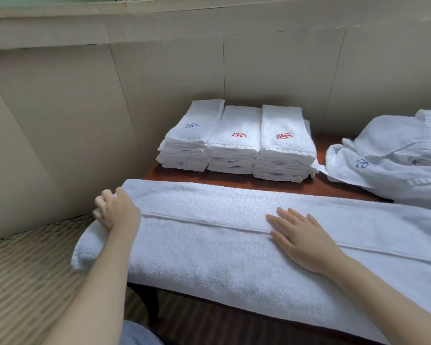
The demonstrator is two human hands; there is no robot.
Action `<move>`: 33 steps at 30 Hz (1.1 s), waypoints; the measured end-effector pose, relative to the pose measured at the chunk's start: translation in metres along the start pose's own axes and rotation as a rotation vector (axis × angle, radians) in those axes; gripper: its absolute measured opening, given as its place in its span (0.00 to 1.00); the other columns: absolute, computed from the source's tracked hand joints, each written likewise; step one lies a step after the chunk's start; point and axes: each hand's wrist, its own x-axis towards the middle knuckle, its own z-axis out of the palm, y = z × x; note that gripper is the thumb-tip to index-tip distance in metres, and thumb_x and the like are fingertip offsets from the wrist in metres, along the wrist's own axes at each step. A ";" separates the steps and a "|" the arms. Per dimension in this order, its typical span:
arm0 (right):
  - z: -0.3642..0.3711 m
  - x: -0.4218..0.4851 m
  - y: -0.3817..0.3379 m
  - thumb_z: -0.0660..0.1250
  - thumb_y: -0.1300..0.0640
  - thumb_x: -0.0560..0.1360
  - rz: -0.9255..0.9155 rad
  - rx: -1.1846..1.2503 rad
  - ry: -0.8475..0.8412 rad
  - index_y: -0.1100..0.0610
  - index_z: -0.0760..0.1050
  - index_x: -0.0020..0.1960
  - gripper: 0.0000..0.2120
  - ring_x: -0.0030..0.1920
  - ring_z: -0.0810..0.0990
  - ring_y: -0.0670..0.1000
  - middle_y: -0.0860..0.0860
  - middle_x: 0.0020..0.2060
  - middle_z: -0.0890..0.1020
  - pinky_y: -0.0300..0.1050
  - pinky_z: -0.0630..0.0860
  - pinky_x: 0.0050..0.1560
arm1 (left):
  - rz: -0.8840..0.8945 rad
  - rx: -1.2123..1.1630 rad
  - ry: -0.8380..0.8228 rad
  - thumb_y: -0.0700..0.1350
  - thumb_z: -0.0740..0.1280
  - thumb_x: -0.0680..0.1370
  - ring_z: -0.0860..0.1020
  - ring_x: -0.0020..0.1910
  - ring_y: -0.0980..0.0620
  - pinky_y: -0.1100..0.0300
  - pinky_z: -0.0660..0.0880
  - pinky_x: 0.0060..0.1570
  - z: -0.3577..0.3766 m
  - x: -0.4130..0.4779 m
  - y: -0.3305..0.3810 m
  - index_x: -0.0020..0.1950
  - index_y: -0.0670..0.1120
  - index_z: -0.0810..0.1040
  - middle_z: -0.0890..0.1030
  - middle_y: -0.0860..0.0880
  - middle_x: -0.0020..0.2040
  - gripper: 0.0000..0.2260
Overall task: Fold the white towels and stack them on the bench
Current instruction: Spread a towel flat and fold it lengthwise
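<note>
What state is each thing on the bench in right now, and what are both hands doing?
Large towel: folded lengthwise, lying along the bench front.
Left hand: grips the towel's left end.
Right hand: flat, pressing on the towel.
Three stacks: folded, side by side at the back.
Loose towels: unfolded, heaped on the right.
Bench: mostly covered.

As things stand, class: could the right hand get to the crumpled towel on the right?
Probably yes. The right hand lies flat and empty on the long towel; nothing stands between it and the crumpled towel.
</note>
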 end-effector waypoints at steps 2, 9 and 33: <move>-0.001 0.000 0.004 0.44 0.40 0.81 -0.004 0.023 -0.014 0.40 0.51 0.76 0.24 0.77 0.46 0.45 0.42 0.77 0.50 0.49 0.43 0.75 | 0.151 0.040 -0.083 0.39 0.59 0.78 0.63 0.66 0.41 0.49 0.62 0.63 -0.001 -0.009 0.021 0.65 0.42 0.73 0.69 0.41 0.66 0.15; -0.008 -0.012 0.053 0.43 0.40 0.81 0.242 0.046 -0.007 0.43 0.52 0.76 0.25 0.77 0.47 0.49 0.46 0.77 0.49 0.53 0.44 0.75 | 0.727 0.065 -0.579 0.57 0.50 0.82 0.51 0.76 0.46 0.45 0.51 0.72 0.026 -0.096 0.135 0.75 0.52 0.60 0.54 0.45 0.78 0.22; -0.046 -0.049 0.158 0.54 0.54 0.80 0.436 -0.156 0.214 0.58 0.75 0.55 0.13 0.58 0.74 0.57 0.56 0.55 0.77 0.47 0.68 0.57 | 1.335 -0.077 -0.629 0.59 0.53 0.81 0.60 0.73 0.52 0.56 0.57 0.69 0.014 -0.193 0.191 0.74 0.54 0.62 0.61 0.51 0.75 0.23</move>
